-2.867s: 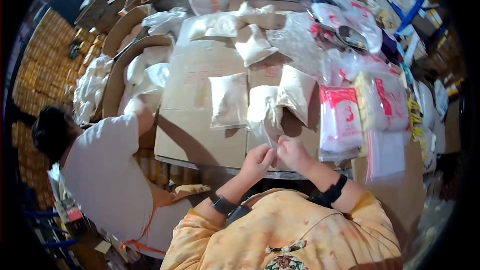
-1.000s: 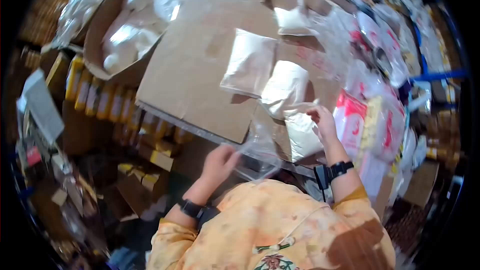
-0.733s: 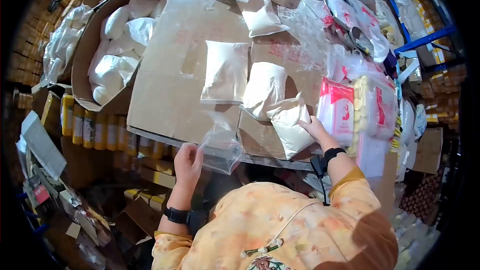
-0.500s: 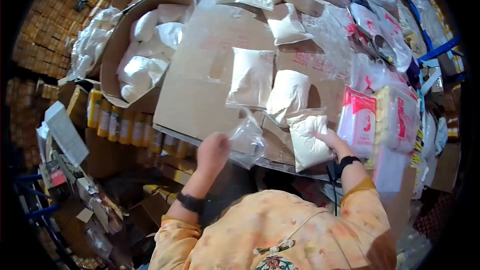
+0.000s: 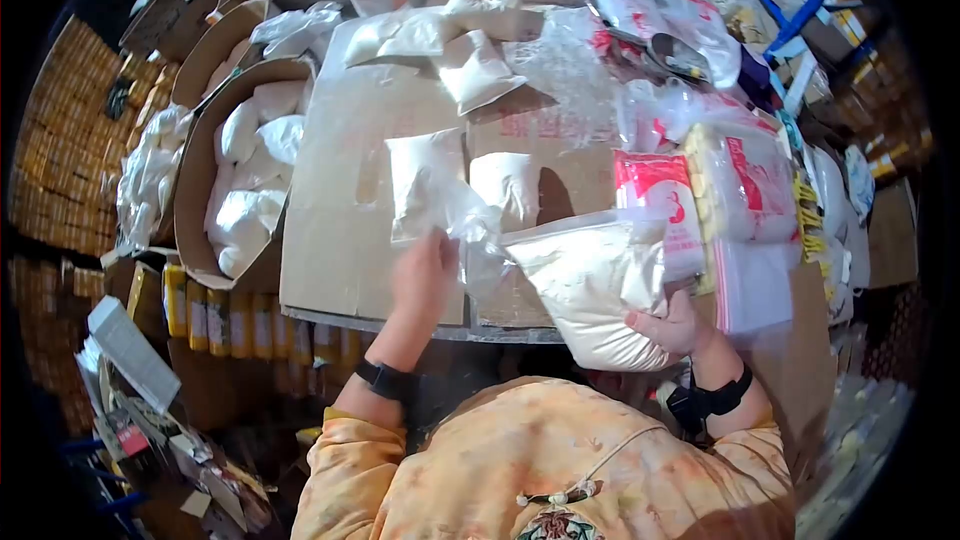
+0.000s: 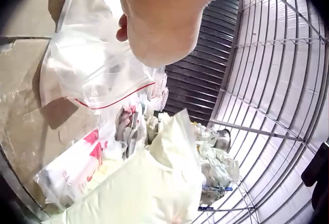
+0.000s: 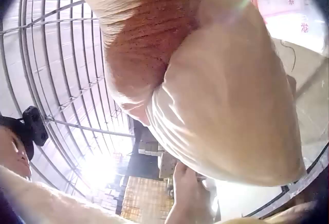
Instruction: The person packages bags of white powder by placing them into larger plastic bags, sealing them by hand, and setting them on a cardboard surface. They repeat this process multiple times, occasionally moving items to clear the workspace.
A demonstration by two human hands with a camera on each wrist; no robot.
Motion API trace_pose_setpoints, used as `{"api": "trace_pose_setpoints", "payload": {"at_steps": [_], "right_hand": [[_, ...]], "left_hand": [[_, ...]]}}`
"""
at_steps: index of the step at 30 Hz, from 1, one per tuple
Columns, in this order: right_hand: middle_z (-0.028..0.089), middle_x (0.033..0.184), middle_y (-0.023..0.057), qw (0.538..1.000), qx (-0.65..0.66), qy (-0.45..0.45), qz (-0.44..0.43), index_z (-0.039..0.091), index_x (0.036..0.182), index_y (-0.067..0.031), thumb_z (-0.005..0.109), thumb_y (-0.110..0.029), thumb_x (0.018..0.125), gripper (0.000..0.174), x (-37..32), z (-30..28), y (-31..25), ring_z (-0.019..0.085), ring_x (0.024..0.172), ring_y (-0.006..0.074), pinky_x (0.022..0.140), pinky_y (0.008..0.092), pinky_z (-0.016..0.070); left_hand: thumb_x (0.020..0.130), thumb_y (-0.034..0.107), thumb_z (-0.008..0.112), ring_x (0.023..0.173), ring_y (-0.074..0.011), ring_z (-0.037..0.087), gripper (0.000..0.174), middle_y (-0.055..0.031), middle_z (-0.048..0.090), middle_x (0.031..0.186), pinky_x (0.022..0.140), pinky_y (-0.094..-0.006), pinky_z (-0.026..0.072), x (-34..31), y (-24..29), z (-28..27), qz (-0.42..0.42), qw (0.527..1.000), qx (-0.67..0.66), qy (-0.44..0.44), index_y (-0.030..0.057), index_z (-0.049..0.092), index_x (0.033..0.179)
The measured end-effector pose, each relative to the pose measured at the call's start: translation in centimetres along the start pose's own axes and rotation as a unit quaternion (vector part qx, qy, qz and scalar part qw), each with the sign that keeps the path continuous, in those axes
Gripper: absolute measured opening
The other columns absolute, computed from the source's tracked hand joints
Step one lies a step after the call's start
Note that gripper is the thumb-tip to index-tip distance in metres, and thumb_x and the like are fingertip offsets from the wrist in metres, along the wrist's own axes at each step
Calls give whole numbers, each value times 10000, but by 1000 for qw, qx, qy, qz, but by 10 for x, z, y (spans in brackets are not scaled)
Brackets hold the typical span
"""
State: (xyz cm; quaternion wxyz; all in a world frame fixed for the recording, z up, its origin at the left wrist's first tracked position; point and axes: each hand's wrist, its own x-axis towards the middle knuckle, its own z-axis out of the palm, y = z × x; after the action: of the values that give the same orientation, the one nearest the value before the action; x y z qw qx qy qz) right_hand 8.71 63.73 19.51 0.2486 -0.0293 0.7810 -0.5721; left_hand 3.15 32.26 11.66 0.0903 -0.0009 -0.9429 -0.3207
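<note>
My right hand [image 5: 672, 325] grips a plastic bag of cream-white powder [image 5: 590, 290] at its lower right side, thumb across the front. The bag is tilted above the table's front edge and fills much of the right wrist view. To its left my left hand [image 5: 422, 275], blurred, holds an empty clear zip bag [image 5: 482, 245]; a red seal line runs along this zip bag [image 6: 97, 54] in the left wrist view. The left fingers are mostly hidden behind the palm. Behind the hands, two more powder bags [image 5: 425, 180] lie on the cardboard-covered table [image 5: 340, 230].
Packs of red-printed bags [image 5: 660, 205] are stacked at the table's right. More powder bags [image 5: 475, 70] lie toward the back. At left stands a large carton [image 5: 190, 205] holding white bags, with yellow-packed goods [image 5: 215, 320] below the table edge.
The hands have parted from the bag they met at; the left hand has brought in a clear zip bag. The right hand has lifted a powder bag off the table. The other person has left the head view.
</note>
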Motion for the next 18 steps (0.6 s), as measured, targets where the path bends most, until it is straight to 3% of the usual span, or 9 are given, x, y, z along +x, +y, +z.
{"api": "trace_pose_setpoints", "payload": {"at_steps": [1,2,5,6,7,12,15,17,18], "right_hand": [[603,976,56,1000,0,-6,3,575,1048,-10,630,-136,801,282,-3,4,-5,532,895,137,821,312,426],[630,917,97,993,-25,38,-110,601,988,-19,620,-181,808,243,-1,13,0,589,843,187,781,321,447],[627,782,160,970,-201,15,-136,626,849,-24,603,-250,812,231,5,24,26,610,731,289,689,350,469],[577,662,197,956,-273,-10,-103,621,727,-26,589,-304,807,291,7,26,31,569,647,362,615,389,463],[564,599,185,955,-258,17,-147,606,668,-15,594,-302,804,317,10,31,30,560,589,358,584,404,455],[569,648,223,947,-298,-96,-75,598,668,26,578,-353,796,400,44,39,76,566,627,384,607,423,454],[576,701,245,975,-201,-96,18,593,680,34,580,-351,762,394,75,50,110,578,676,386,640,431,454],[606,800,226,944,-289,-147,63,595,809,22,597,-310,712,346,96,61,148,589,785,366,719,431,455],[609,809,221,958,-274,-69,44,586,841,14,594,-308,723,344,96,67,154,587,800,367,729,430,455]], "left_hand": [[809,186,608,634,-369,548,162,-153,562,670,552,-432,424,1,6,8,-4,1000,-17,-8,69,495,811],[809,191,608,635,-372,546,167,-151,562,669,556,-433,424,1,9,18,-8,999,-33,-15,69,493,816],[818,232,604,664,-378,555,215,-160,567,685,587,-441,427,2,23,31,-55,990,-106,-77,56,482,835],[820,241,602,670,-377,559,226,-163,568,688,593,-442,427,3,23,39,-68,985,-126,-94,52,480,836],[823,251,601,676,-377,563,237,-166,569,692,598,-444,426,2,24,45,-83,979,-146,-112,48,478,837],[873,296,479,723,-394,591,244,-190,609,766,638,-497,454,-10,35,78,-53,982,-8,-181,61,448,931],[880,285,463,717,-421,566,240,-228,586,727,633,-513,429,-17,14,119,-49,969,30,-240,51,425,922],[869,268,455,696,-393,594,233,-213,602,734,606,-509,451,-24,-3,143,-28,965,59,-255,53,424,953],[868,269,456,692,-393,594,239,-214,603,734,602,-507,452,-25,-6,147,-27,960,73,-271,50,424,955]]}}
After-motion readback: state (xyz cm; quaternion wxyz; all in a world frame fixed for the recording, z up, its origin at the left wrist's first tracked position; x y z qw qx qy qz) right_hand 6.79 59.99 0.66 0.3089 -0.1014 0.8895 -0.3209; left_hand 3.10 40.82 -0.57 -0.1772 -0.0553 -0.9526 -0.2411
